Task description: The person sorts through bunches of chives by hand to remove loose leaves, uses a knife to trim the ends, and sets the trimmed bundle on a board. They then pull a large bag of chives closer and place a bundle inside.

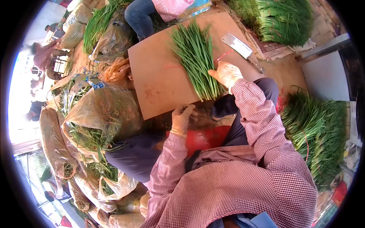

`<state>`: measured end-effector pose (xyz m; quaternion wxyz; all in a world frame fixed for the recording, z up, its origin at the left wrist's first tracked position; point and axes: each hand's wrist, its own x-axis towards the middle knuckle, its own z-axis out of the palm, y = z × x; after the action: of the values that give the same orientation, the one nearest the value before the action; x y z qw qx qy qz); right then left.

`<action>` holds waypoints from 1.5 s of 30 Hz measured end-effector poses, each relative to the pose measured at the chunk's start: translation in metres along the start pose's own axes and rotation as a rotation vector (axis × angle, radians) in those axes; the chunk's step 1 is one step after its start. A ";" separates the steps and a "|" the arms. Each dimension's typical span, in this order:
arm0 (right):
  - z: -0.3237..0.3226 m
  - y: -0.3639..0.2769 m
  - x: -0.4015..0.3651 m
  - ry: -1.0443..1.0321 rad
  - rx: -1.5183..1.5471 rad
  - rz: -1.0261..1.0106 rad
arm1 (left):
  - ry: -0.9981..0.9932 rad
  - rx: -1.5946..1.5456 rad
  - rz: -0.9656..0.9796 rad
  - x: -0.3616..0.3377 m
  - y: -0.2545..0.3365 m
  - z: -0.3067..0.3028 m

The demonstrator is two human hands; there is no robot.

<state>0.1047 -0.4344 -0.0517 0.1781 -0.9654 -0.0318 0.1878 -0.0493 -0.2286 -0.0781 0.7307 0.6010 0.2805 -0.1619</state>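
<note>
A bundle of long green chives [195, 59] lies on a brown board [156, 87], its pale cut ends toward me. My right hand [227, 74], in a pale glove, is closed at the bundle's right side, near the stem ends. A thin red tie [225, 54] runs out from its fingertips toward the cleaver. My left hand [183, 119], also gloved, is just off the board's near edge with its fingers curled in; I cannot tell what they hold. The cleaver [236, 45] rests flat on the board's right side, handle toward me.
Stacked chive bundles stand at the upper right [285, 19] and on my right [313, 133]. Large plastic bags [110, 108] of greens crowd my left. Across the board sits another person in jeans [138, 17]. More people [47, 57] are at the far left.
</note>
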 end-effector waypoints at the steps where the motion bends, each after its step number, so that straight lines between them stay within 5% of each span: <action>1: 0.001 0.006 0.002 0.043 0.007 -0.001 | 0.005 0.021 0.007 0.001 0.003 0.001; 22: 0.022 0.013 0.007 -0.080 0.001 -0.013 | 0.133 0.405 -0.003 0.041 -0.008 0.027; 25: 0.021 0.009 0.009 -0.107 0.021 0.004 | 0.349 0.719 0.435 0.028 -0.010 0.029; 35: 0.026 0.007 0.010 -0.064 0.044 0.025 | 0.254 1.257 0.751 0.058 -0.021 0.050; 45: 0.030 0.009 0.014 -0.077 0.042 0.033 | 0.311 0.824 0.964 0.006 0.011 0.067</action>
<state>0.1068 -0.4313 -0.0862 0.1940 -0.9539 -0.0186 0.2282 -0.0237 -0.2903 -0.0657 0.3819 0.9068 -0.0033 0.1786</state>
